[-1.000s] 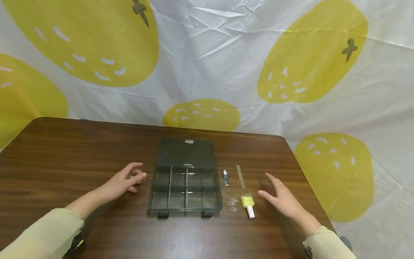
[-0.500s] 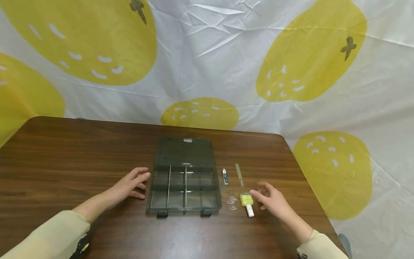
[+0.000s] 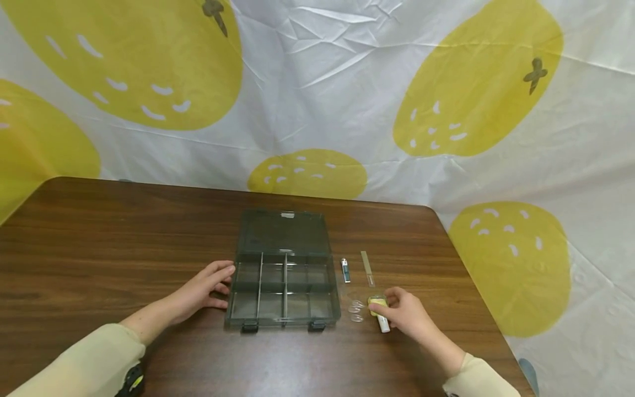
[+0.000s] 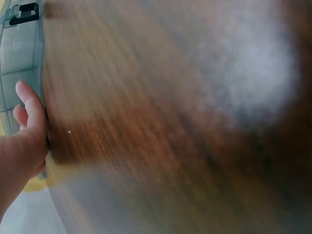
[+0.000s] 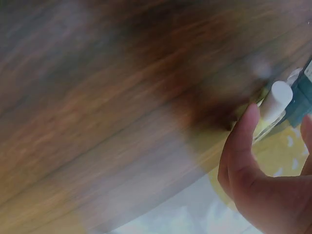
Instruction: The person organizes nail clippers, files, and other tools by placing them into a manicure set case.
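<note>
So there's a big white cloth backdrop [image 3: 317, 118] printed with yellow fruit, and up against it a dark wood-grain table [image 3: 124, 231]. Biggest thing on it is a smoky see-through box [image 3: 297, 304], lid [image 3: 283, 231] folded back toward the cloth, two dark latches [image 3: 249, 327] on the near edge. Inside it's dividers making two rows of compartments, and you can see right down to the floors. Pale sleeves [image 3: 79, 361] come in from both sides. Left hand [image 3: 200, 290] is touching the box's left wall, fingers loose, not gripping. Right hand [image 3: 408, 312] has thumb and curled fingers around a yellow bottle [image 3: 378, 300] right of the box, pretty narrow; can't tell how tight. The thumb hides part of it, and its white cap [image 3: 383, 324] points toward the person. Just beyond is a thin file [image 3: 366, 262], then a nail clipper [image 3: 345, 270] nearer the box. Smallest: clear oval pieces [image 3: 356, 318], sitting between box and bottle.
</note>
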{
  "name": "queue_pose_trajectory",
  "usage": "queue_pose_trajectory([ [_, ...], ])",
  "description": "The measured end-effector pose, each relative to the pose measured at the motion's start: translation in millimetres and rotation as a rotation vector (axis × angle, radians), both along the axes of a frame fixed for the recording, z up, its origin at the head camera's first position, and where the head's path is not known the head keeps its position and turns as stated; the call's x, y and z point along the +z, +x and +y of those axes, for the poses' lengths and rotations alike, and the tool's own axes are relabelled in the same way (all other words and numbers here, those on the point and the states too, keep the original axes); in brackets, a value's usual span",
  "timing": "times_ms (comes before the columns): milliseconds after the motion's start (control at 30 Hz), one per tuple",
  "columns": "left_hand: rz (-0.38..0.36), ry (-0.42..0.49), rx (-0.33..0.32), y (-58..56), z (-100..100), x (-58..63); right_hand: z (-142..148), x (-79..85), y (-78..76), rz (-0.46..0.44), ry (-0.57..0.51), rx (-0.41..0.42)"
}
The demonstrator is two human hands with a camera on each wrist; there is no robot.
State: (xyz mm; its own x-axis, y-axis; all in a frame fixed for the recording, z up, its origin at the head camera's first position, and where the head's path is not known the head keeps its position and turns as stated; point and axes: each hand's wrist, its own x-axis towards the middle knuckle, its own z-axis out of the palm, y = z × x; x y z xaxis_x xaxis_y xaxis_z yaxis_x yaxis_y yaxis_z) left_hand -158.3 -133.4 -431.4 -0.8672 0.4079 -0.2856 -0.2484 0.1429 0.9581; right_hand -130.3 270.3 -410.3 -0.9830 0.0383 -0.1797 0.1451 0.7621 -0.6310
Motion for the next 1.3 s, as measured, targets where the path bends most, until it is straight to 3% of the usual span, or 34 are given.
queue_pose_trajectory([
  [200, -0.007, 0.001, -0.020, 1.5, -0.9, -2.9, -7.1, -0.9, -0.8, 0.028, 0.115, 0.031],
  [467, 0.021, 0.019, -0.031, 1.0, -2.3, -6.4, -10.6, -2.7, -1.6, 0.067, 0.118, 0.048],
  [867, 0.009, 0.042, -0.021, -0.1, -4.9, -9.6, -6.0, -7.7, -2.0, 0.087, -0.021, 0.020],
  [1300, 0.017, 0.044, -0.021, -0.7, -6.4, -13.6, -2.4, 2.5, -6.5, 0.103, -0.245, 0.176],
])
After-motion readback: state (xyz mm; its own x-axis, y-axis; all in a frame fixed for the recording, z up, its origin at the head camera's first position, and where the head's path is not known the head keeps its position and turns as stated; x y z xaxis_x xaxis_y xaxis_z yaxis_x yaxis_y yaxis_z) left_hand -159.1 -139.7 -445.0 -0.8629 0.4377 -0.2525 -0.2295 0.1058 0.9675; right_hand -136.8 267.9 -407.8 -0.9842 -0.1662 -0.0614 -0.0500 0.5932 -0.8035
